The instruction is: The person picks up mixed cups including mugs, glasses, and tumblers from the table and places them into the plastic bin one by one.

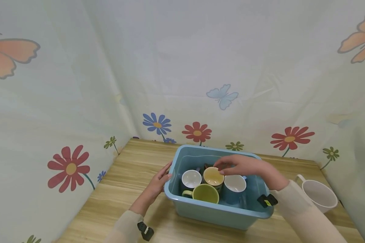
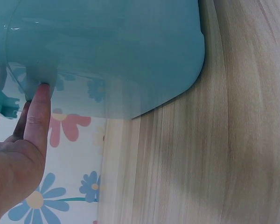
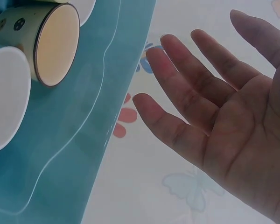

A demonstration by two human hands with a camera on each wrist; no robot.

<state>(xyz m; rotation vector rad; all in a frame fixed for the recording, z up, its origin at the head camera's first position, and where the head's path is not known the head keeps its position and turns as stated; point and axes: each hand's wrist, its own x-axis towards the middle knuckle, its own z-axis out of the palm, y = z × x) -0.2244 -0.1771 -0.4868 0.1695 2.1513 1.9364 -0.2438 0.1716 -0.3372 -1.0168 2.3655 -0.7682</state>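
A blue plastic bin (image 1: 213, 209) stands on the table with several mugs upright inside. Among them are a green mug (image 1: 205, 194), a mug with a yellow inside (image 1: 214, 176), a white-lined mug (image 1: 191, 179) and a blue mug with a white inside (image 1: 235, 184). My left hand (image 1: 156, 184) touches the bin's left side, its fingers fairly straight against the outer wall below the rim (image 2: 0, 100). Above the mugs, near the yellow-lined one, hovers my right hand (image 1: 237, 164). In the right wrist view its fingers (image 3: 186, 102) are spread, loosely bent, with nothing held.
A white mug (image 1: 320, 194) lies tilted on the wooden table (image 1: 134, 162) to the right of the bin, beside my right forearm. A flower-printed curtain (image 1: 182, 67) hangs behind the table and along both sides.
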